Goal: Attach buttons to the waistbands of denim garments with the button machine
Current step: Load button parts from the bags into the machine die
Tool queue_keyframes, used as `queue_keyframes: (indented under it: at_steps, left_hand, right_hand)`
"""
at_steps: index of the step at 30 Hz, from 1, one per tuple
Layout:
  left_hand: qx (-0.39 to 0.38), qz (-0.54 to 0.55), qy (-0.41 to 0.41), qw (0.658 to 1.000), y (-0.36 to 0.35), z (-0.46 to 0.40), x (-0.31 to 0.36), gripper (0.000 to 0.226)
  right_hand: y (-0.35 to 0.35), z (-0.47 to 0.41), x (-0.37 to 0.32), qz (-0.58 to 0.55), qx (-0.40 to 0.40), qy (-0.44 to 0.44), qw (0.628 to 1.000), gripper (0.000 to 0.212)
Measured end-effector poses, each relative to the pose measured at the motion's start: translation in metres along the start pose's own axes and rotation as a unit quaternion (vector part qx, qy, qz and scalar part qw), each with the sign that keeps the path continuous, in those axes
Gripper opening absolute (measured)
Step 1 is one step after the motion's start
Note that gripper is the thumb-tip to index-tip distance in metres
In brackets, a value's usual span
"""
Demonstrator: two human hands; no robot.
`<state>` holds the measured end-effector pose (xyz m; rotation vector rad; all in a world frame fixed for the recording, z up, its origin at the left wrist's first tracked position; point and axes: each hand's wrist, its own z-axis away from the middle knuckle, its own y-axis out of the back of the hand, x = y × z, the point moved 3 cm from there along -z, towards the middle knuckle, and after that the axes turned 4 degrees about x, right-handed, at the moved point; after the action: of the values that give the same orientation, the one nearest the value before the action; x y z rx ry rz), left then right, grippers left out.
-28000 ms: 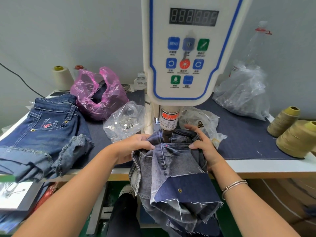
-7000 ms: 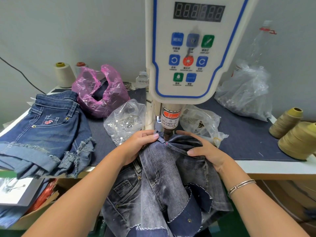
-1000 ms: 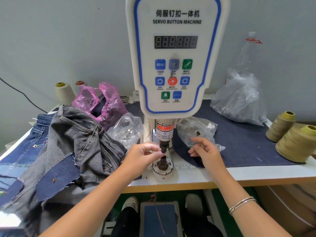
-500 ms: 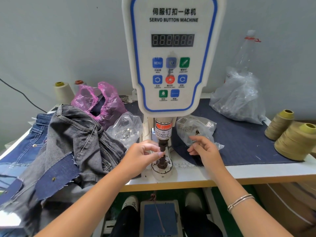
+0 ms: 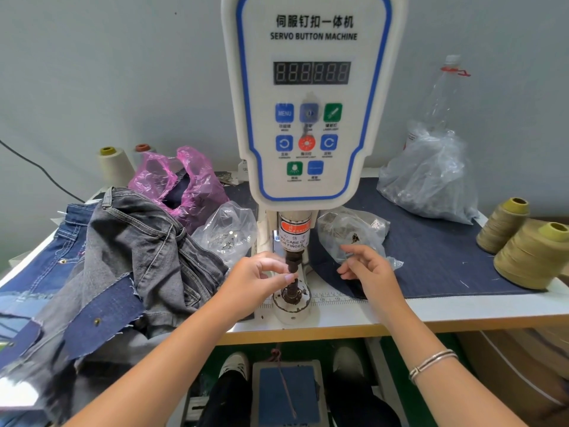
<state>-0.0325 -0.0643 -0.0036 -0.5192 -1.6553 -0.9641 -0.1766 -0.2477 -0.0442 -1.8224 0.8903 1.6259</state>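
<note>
Now, garment: the grey washed-denim garment with dark blue patches (image 5: 129,257) no longer lies under the press as it did seconds ago; it is heaped at the left of the counter (image 5: 431,309), on top of the blue denim shorts (image 5: 46,257).
Machine: the white servo button machine with the blue-edged control panel (image 5: 311,97) stands with its dark punch (image 5: 292,263) bare above the round lower die (image 5: 292,298), no cloth between them.
Left grip: my left hand (image 5: 255,282) has its fingers curled, thumb and forefinger pinched at the punch stem; if a button is in the pinch it is too small to tell.
Right grip: my right hand (image 5: 366,266) hovers relaxed and half-open beside the die, in front of the clear plastic bag of metal parts (image 5: 351,232), holding nothing I can make out.
Change: over the last second my left fingertips have closed in on the punch.
Meaning: I judge that one garment is finished and I am loading the die for the next.
Pedal: the blue foot pedal (image 5: 288,392) sits between my shoes.
</note>
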Motion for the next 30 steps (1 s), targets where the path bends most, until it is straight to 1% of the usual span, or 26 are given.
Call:
queue_keyframes:
  at_steps: [4,9,12,14,16,17,19,20,21,22,23,25,28,29,30]
  left_hand:
    - [0.005,-0.011,-0.003,1.0,0.002,-0.002,0.0,0.027]
    - [0.019,0.036,0.015,0.999,0.004,-0.001,-0.005,0.022]
    - [0.059,0.081,0.036,0.994,0.008,-0.004,-0.012,0.027]
    - [0.116,0.051,0.03,0.992,0.012,-0.008,-0.019,0.031]
    - [0.168,-0.007,0.009,0.986,0.015,-0.012,-0.027,0.029]
    - [0.181,-0.036,-0.003,0.983,0.015,-0.015,-0.03,0.027]
    - [0.191,-0.095,-0.029,0.977,0.012,-0.019,-0.034,0.023]
    - [0.197,-0.115,-0.04,0.973,0.009,-0.021,-0.036,0.022]
    - [0.205,-0.121,-0.043,0.97,0.008,-0.023,-0.038,0.021]
    - [0.215,-0.115,-0.039,0.969,0.007,-0.025,-0.041,0.02]
    - [0.223,-0.108,-0.034,0.968,0.006,-0.026,-0.043,0.02]
    - [0.234,-0.11,-0.024,0.966,0.007,-0.028,-0.046,0.019]
    - [0.241,-0.121,-0.015,0.963,0.009,-0.028,-0.048,0.017]
    - [0.243,-0.124,-0.014,0.962,0.01,-0.028,-0.048,0.017]
    - [0.246,-0.126,-0.013,0.961,0.01,-0.028,-0.048,0.017]
  right_hand:
    - [0.0,0.001,-0.001,0.006,0.001,0.002,1.0,0.032]
    - [0.0,0.003,-0.003,0.011,0.008,0.001,1.0,0.03]
    - [0.0,0.005,-0.007,0.011,0.025,0.015,1.0,0.028]
    - [0.003,0.009,-0.016,0.015,0.035,0.04,0.998,0.026]
    - [0.009,0.009,-0.033,0.057,0.072,0.111,0.99,0.025]
    - [0.013,0.007,-0.043,0.097,0.106,0.157,0.977,0.024]
    - [0.02,-0.001,-0.063,0.195,0.164,0.219,0.942,0.018]
    - [0.022,-0.007,-0.07,0.262,0.174,0.226,0.922,0.013]
    - [0.023,-0.015,-0.073,0.349,0.167,0.221,0.895,0.013]
    - [0.021,-0.022,-0.073,0.451,0.14,0.207,0.857,0.017]
    - [0.019,-0.028,-0.07,0.55,0.102,0.188,0.807,0.02]
    - [0.011,-0.036,-0.062,0.688,0.033,0.147,0.71,0.024]
    - [-0.001,-0.046,-0.05,0.802,-0.035,0.101,0.587,0.025]
    - [-0.005,-0.049,-0.048,0.824,-0.043,0.092,0.558,0.026]
    - [-0.009,-0.052,-0.048,0.837,-0.045,0.09,0.537,0.026]
